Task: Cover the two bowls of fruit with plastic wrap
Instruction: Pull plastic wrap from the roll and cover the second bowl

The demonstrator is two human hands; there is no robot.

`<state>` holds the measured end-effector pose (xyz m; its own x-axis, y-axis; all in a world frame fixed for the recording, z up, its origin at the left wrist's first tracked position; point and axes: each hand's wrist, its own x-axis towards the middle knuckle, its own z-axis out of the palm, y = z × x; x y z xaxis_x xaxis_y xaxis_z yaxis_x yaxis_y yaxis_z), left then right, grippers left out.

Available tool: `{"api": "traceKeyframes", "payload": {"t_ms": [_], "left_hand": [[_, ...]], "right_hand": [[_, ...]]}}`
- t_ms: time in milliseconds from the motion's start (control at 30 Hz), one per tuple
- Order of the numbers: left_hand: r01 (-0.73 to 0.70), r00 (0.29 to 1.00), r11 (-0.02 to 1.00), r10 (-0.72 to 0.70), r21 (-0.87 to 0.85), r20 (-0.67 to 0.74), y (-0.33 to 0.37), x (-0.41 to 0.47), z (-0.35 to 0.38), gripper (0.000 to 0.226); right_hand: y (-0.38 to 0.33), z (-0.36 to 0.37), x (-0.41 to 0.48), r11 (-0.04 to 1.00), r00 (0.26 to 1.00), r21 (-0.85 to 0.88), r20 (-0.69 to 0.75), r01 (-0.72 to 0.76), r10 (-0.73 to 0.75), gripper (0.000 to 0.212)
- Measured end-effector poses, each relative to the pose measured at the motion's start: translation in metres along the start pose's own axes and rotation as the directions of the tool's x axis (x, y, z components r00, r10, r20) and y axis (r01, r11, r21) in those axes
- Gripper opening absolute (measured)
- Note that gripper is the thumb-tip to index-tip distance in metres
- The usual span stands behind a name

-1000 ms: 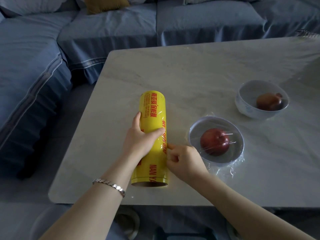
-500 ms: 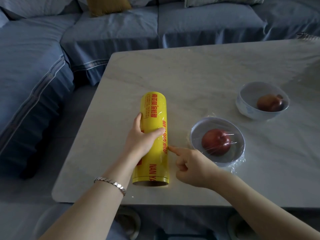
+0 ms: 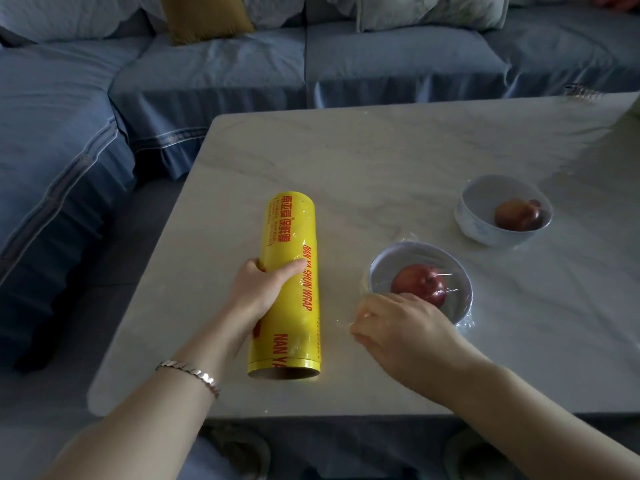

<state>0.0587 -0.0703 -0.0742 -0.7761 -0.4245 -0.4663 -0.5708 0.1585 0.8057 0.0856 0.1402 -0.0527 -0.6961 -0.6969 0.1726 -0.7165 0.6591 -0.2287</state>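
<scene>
Clasping wrap roll (image 3: 294, 237): left hand (image 3: 258, 292) grip curled round | right hand (image 3: 405, 329) grip pinching film (image 3: 346, 322) beside covered bowl (image 3: 388, 268)

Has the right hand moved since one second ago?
Yes. The right hand left the yellow wrap roll and moved rightward, to the wrapped bowl.

The plastic wrap (image 3: 289, 282) was a yellow roll with red lettering. The table (image 3: 381, 161) was pale grey marble with faint veins. The near bowl (image 3: 458, 295) looked pale grey, its apple (image 3: 420, 284) dark red. The far bowl (image 3: 467, 220), at right, was white with small blue marks, its fruit (image 3: 517, 214) brownish red. The sofa (image 3: 207, 71) along the top was blue, one cushion (image 3: 204, 15) mustard.
</scene>
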Motion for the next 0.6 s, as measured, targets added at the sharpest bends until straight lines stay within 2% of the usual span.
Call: {"api": "traceKeyframes", "payload": {"t_ms": [67,133,200,267,333,367,400,467,533,600], "left_hand": [[0.002,0.999,0.996,0.001,-0.085,0.032,0.002,-0.002,-0.009,0.063],[0.017,0.994,0.983,0.002,-0.185,0.105,0.006,-0.003,-0.022,0.065],[0.042,0.983,0.967,0.006,-0.252,0.185,0.011,-0.004,-0.037,0.079],[0.025,0.977,0.964,0.033,-0.264,0.212,0.018,-0.006,-0.047,0.093],[-0.036,0.978,0.968,0.085,-0.248,0.19,0.026,-0.012,-0.05,0.096],[-0.063,0.979,0.966,0.109,-0.252,0.174,0.029,-0.015,-0.05,0.093],[-0.079,0.978,0.963,0.126,-0.259,0.168,0.032,-0.019,-0.048,0.087],[-0.088,0.968,0.961,0.144,-0.262,0.206,0.036,-0.029,-0.045,0.069],[-0.085,0.952,0.966,0.15,-0.243,0.265,0.037,-0.04,-0.041,0.056],[-0.095,0.945,0.971,0.158,-0.221,0.286,0.034,-0.045,-0.04,0.062]], "right_hand": [[0.004,-0.022,0.004,0.999,0.996,-0.033,-0.092,-0.004,0.001,0.026],[0.006,-0.047,0.012,0.996,0.982,0.041,-0.168,-0.076,0.082,0.027],[0.002,-0.06,0.022,0.931,0.959,0.293,-0.113,-0.218,0.26,0.031],[-0.007,-0.057,0.033,0.738,0.938,0.6,0.063,-0.309,0.342,0.027],[-0.022,-0.047,0.044,0.574,0.926,0.729,0.251,-0.373,0.282,0.083],[-0.032,-0.04,0.049,0.539,0.909,0.732,0.339,-0.416,0.241,0.106],[-0.043,-0.034,0.054,0.525,0.892,0.724,0.4,-0.448,0.209,0.116],[-0.054,-0.02,0.061,0.501,0.871,0.718,0.45,-0.483,0.194,0.124],[-0.054,-0.011,0.065,0.372,0.872,0.789,0.422,-0.489,0.25,0.125],[-0.049,-0.006,0.07,0.238,0.869,0.853,0.385,-0.464,0.311,0.118]]}}
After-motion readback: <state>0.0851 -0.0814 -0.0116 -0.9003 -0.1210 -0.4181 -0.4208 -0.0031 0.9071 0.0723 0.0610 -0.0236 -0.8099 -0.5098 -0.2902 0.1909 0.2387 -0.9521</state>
